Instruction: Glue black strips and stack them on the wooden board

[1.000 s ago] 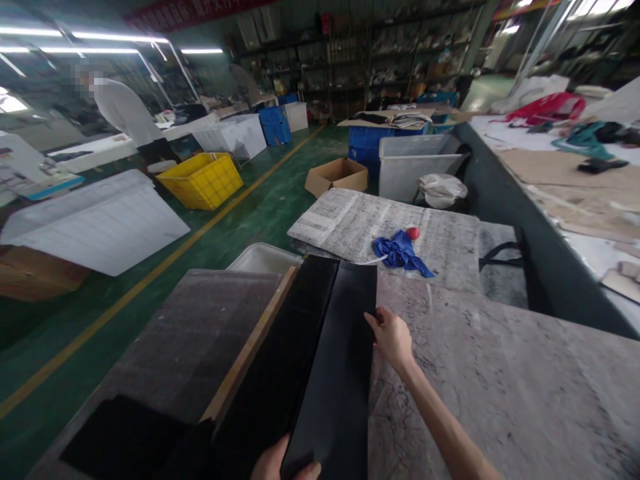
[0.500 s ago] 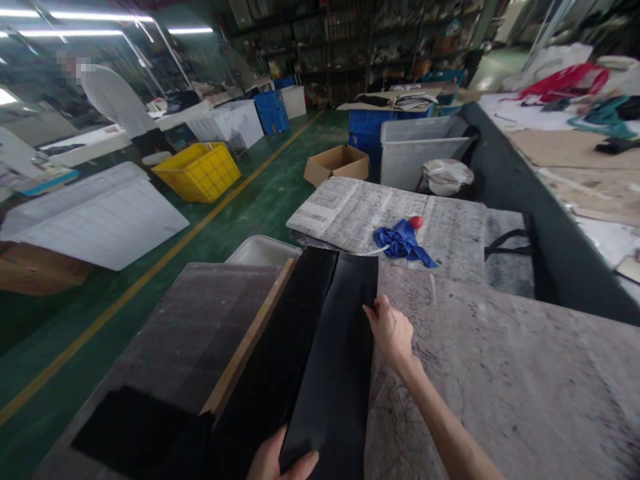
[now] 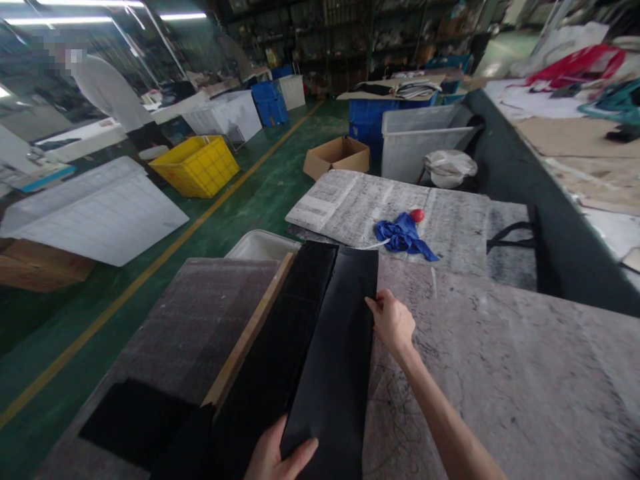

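Note:
A long smooth black strip (image 3: pixel 340 360) lies lengthwise on the grey worktable (image 3: pixel 500 373), over a wider piece of dark black fabric (image 3: pixel 280 353). My right hand (image 3: pixel 393 323) is closed on the strip's right edge near its far end. At the bottom of the picture my left hand (image 3: pixel 277 457) grips the strip's near end, thumb on top. A wooden slat (image 3: pixel 250 340) runs along the left side of the black fabric.
A blue cloth (image 3: pixel 403 237) and a small red object (image 3: pixel 417 215) lie on a far grey board. Yellow crate (image 3: pixel 200 165), cardboard box (image 3: pixel 337 155), blue and white bins stand on the green floor. A person in white (image 3: pixel 107 93) works at the far left. A long table runs along the right.
Both hands keep their hold on the black strip. My right hand has slid slightly farther along the edge; my left hand shows more at the bottom. The view has tilted down a little.

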### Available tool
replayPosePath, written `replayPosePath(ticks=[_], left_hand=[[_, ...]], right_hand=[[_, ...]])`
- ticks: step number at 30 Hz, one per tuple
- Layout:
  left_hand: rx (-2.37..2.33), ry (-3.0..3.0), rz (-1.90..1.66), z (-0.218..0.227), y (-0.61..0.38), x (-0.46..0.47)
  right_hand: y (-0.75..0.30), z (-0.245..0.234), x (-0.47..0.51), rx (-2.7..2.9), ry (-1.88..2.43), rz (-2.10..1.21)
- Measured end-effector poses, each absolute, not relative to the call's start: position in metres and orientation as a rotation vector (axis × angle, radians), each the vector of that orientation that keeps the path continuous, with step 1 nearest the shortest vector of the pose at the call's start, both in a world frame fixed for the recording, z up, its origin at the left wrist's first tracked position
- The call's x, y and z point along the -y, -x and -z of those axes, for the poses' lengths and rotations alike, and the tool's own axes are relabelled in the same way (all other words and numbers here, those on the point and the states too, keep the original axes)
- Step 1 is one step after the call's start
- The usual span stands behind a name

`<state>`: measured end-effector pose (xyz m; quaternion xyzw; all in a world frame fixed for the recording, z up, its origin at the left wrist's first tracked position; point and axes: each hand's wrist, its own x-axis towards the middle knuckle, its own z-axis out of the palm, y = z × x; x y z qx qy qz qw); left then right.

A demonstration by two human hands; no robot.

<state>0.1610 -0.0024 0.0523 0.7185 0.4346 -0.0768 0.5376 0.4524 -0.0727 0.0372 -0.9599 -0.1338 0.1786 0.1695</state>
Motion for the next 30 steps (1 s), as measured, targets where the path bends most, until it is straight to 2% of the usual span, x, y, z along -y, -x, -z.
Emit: replayPosePath(ticks=[20, 30], left_hand=[[-1.104, -1.973, 0.046, -0.025, -0.138, 0.008], [-1.028, -2.151, -0.018, -0.032, -0.110, 0.020]], right_hand=[[-0.452, -0.045, 0.069, 0.338, 2.758, -0.519], [-0.452, -0.041, 0.069, 0.362, 2.757, -0.463]])
